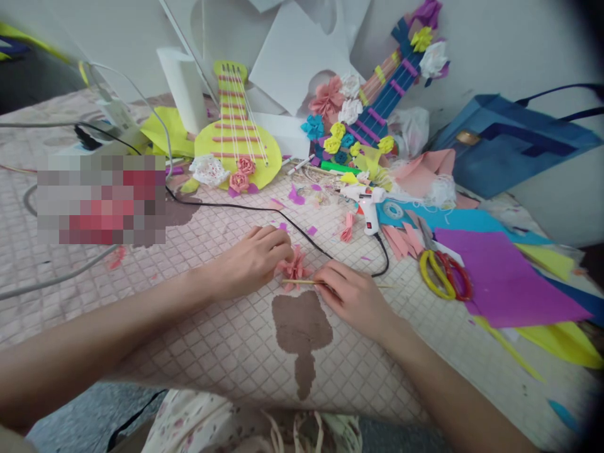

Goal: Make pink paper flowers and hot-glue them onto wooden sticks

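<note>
A pink paper flower [296,264] with several pointed petals sits between my two hands, low over the table. Against its left side, my left hand [268,251] is closed, its fingertips pinching the petals. My right hand [346,292] is closed around a thin wooden stick [298,282], which lies crosswise in front of the flower and sticks out past the hand on both sides. Whether the right fingertips also touch the flower I cannot tell. A small bundle of pink paper strips [348,228] lies beyond my right hand.
A white glue gun [368,204] stands behind my hands, its black cord [302,231] crossing the table. Scissors [443,275] and purple paper [514,277] lie to the right. A yellow paper guitar [240,148] and a blue one [389,100] lean at the back. A blue bag [509,148] stands back right.
</note>
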The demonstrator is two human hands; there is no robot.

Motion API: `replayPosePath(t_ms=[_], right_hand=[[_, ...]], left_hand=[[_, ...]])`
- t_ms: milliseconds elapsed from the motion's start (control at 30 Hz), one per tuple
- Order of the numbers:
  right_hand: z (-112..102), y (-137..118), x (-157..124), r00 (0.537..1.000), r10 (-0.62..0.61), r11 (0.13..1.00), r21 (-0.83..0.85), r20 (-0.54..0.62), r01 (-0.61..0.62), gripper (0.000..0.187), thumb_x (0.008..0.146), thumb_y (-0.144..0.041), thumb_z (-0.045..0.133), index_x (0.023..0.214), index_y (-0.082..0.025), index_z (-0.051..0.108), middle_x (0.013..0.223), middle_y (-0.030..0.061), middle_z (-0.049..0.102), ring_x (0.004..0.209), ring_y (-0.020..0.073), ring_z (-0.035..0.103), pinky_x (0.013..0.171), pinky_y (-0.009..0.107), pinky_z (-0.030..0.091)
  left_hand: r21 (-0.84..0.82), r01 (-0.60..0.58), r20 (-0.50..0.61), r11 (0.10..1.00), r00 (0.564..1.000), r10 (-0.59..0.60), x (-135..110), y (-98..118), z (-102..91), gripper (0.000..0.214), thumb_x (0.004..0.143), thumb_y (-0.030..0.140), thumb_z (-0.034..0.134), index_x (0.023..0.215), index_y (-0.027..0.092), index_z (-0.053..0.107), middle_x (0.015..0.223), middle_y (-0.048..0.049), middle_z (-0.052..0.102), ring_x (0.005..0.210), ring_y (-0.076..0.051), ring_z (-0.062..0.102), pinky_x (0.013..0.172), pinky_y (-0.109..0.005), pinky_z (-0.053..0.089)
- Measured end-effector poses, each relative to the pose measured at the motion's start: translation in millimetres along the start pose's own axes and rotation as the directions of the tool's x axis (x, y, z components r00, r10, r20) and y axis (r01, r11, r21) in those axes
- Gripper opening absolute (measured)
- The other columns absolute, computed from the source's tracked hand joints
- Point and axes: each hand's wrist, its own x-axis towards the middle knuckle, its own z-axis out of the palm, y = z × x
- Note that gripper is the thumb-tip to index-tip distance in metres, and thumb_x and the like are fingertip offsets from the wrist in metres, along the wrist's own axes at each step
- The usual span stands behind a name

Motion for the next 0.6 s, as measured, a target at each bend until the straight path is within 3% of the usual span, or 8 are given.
replayPosePath(t_ms=[200,600], right_hand=[[-1,-2,0,1.000,0.010,1.000,-0.017,-0.009,-0.010,0.016,0.093,-0.018,0.043,0.089,-0.017,0.058,0.084,0.0039,0.060,0.074,0.0142,0.057,0.063,0.025,0.042],[0,-2,1,1.000,0.029,1.000,0.001,0.000,-0.029,0.015,0.093,-0.018,0.043,0.089,-0.017,0.058,0.085,0.0040,0.060,0.076,0.0140,0.058,0.065,0.025,0.043]], left_hand=[[-0.059,-0.032,0.040,0.998,0.999,0.034,-5,13,-1.5,0.014,0.082,0.017,0.059,0.095,0.017,0.055,0.099,-0.0066,0.057,0.091,-0.020,0.051,0.081,-0.033,0.040],[0.058,-0.129,0.040,0.990,0.991,0.126,-7,9,1.9,0.004,0.089,0.018,0.052,0.093,0.017,0.054,0.093,-0.0057,0.061,0.089,-0.020,0.052,0.079,-0.034,0.037]])
